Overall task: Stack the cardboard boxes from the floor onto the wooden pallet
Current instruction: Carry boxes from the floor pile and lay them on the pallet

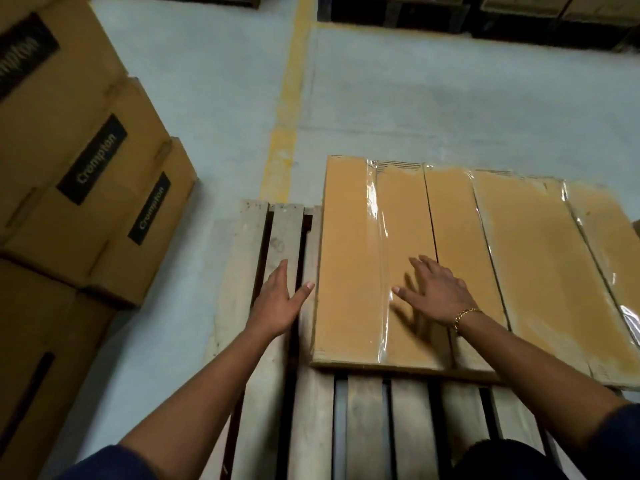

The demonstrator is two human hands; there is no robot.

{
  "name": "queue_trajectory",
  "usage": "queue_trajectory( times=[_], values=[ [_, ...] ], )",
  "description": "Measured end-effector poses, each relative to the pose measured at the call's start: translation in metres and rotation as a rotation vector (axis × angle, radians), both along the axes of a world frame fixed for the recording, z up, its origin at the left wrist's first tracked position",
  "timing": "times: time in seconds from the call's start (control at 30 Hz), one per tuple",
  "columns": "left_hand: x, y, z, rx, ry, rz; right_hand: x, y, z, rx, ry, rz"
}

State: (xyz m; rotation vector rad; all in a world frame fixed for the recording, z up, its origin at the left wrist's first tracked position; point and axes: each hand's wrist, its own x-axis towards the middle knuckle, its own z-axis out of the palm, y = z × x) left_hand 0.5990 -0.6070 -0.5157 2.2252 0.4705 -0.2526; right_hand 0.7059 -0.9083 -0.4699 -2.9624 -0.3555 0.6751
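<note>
Flat cardboard boxes laid on wooden pallet; stacked cardboard boxes off to its left.

Pallet: pale, worn slats with dark gaps between them; near slats and left slats bare. Flat boxes: tan, lying side by side with long edges touching, tops level, glossy clear tape running lengthwise; they cover the pallet's far and right part; exact count cannot be told. Stacked boxes: brown, closed, each with a black label reading "Crompton"; piled in tiers, apart from the pallet's left edge.
</note>
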Motion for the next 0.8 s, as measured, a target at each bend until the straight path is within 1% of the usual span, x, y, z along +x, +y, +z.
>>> queue_trajectory(
  times=[0.1,0.23,0.53,0.8],
  values=[
    [-0.022,0.041,0.03,0.025,-0.008,0.01,-0.005,0.05,0.034,0.029,-0.004,0.029],
    [-0.061,0.101,0.082,0.064,0.001,0.046,-0.028,0.118,0.082,0.101,0.042,0.081],
    [-0.174,0.261,0.256,0.1,0.02,0.283,-0.104,0.304,0.234,0.266,0.184,0.246],
    [-0.258,0.367,0.398,0.138,-0.008,0.446,-0.175,0.434,0.366,0.399,0.322,0.285]
  ],
)
